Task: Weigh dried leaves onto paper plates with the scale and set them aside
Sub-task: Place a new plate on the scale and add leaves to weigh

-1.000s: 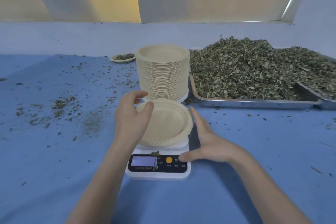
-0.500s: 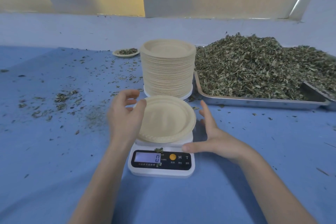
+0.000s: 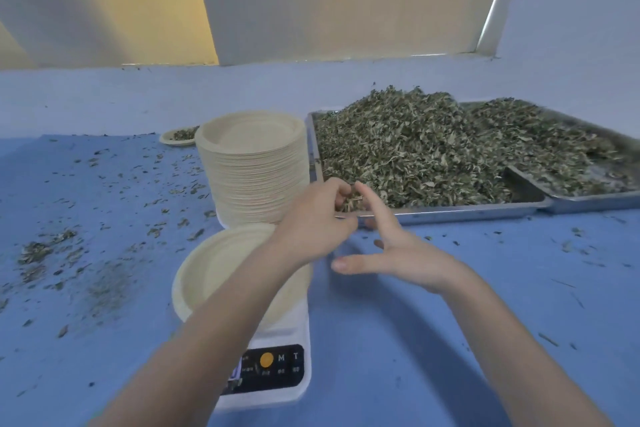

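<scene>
**Over the tray edge: first pinch of leaves**

At the near corner of the metal tray (image 3: 450, 213), left hand (image 3: 317, 218) curled round a small tuft of dried leaves (image 3: 415, 152), fingers closed on it. Right hand (image 3: 398, 253) alongside, fingers straight and spread, holding nothing. Empty paper plate (image 3: 214, 263) waiting on the scale (image 3: 277, 371), readout hidden behind the left forearm. Tall plate stack (image 3: 254, 163) just behind; one filled plate (image 3: 178, 135) set aside beyond it.

Looks like featherweight, brittle, crumbly stuff: best scooped loosely from underneath with cupped fingers, never squeezed. Likely to shed flakes over the blue table (image 3: 450, 322) on the way across.
</scene>
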`<action>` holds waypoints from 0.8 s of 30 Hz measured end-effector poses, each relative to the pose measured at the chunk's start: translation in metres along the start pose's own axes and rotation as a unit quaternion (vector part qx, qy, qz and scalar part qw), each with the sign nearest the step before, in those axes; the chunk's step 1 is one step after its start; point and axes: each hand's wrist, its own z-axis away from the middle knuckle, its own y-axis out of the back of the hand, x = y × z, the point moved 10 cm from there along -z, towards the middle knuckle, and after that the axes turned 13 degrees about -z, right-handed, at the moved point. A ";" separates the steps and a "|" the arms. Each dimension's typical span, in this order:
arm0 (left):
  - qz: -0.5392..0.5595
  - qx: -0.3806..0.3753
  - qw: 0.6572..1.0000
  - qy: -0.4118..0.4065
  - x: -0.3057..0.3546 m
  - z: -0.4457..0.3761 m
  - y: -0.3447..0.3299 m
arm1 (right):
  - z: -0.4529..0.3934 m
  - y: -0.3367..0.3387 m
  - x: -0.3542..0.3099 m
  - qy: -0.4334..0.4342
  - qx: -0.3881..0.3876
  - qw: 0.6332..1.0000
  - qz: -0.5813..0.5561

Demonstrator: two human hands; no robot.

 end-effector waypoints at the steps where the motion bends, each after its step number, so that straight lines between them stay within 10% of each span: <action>1: -0.011 -0.025 1.000 0.006 0.002 -0.015 -0.010 | -0.004 0.013 -0.001 0.004 0.004 1.000 0.010; 8: -0.201 -0.161 0.965 0.049 -0.010 -0.104 -0.060 | -0.068 0.124 0.012 -0.060 0.133 0.958 0.246; 16: -0.219 -0.326 0.917 0.070 -0.039 -0.131 -0.115 | -0.130 0.116 0.044 -0.129 0.005 0.913 0.388; 24: -0.155 -0.290 0.939 0.097 -0.048 -0.137 -0.107 | -0.147 0.093 0.047 -0.093 -0.076 0.945 0.303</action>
